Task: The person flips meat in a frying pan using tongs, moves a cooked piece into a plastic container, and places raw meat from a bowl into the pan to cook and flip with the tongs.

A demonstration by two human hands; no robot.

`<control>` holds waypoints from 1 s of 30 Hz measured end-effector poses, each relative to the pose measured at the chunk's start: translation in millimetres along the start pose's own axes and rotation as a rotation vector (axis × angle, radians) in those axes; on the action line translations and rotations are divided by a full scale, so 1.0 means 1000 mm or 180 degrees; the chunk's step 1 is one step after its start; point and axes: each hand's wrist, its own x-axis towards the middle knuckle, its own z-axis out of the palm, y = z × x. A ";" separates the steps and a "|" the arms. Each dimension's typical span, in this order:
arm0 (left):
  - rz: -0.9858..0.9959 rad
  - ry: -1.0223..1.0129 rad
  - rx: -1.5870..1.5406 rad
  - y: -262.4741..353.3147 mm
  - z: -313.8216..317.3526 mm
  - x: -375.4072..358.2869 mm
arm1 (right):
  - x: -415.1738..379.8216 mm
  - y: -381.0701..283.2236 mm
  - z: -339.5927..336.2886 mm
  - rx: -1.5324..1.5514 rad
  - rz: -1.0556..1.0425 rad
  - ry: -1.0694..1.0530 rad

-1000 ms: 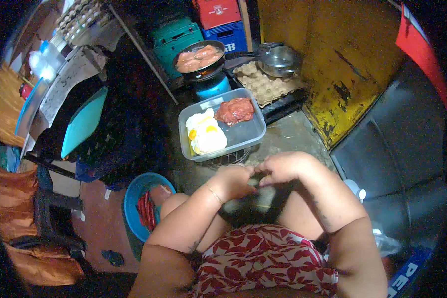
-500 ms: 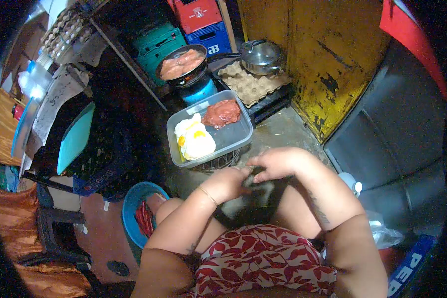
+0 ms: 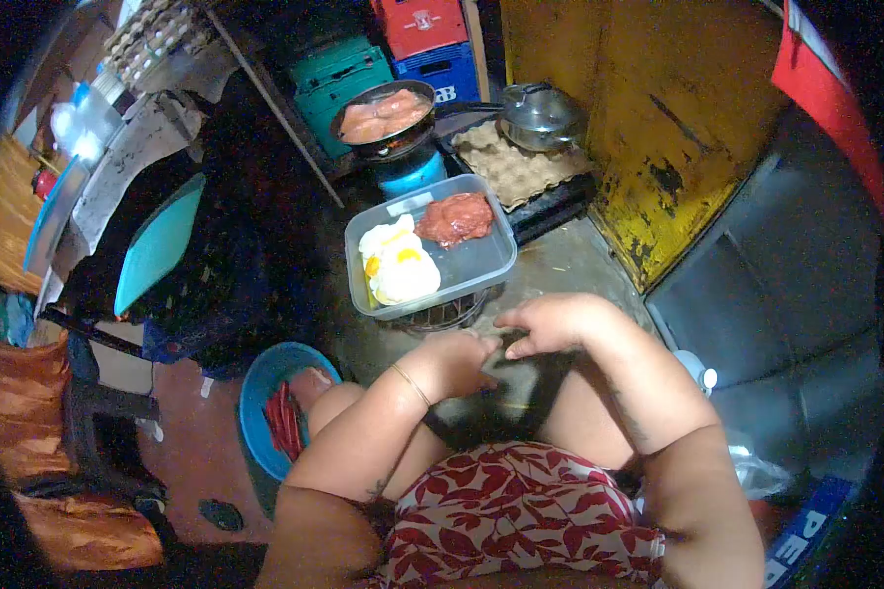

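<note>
Just short of the clear plastic container [image 3: 476, 261], seemingly propped on a wire stand [image 3: 440, 317], probably for easy reach, left hand [image 3: 447, 363] and right hand [image 3: 545, 326] hang loosely open, apparently empty

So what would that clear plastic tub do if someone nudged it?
The tub might tip, as it seems to overhang the wire stand beneath. The meat inside looks wet and glossy, so it could slide across the bare bottom.
</note>
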 end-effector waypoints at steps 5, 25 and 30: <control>0.0170 0.0320 -0.0057 -0.007 0.008 -0.008 | 0.008 -0.008 0.001 -0.0150 0.0087 -0.0086; 0.0123 0.0112 -0.0038 -0.002 0.001 -0.011 | 0.021 -0.005 0.012 -0.0211 -0.0022 -0.0028; -0.0003 -0.0092 -0.0046 0.000 -0.001 -0.007 | 0.016 -0.007 0.010 -0.0172 0.0052 -0.0015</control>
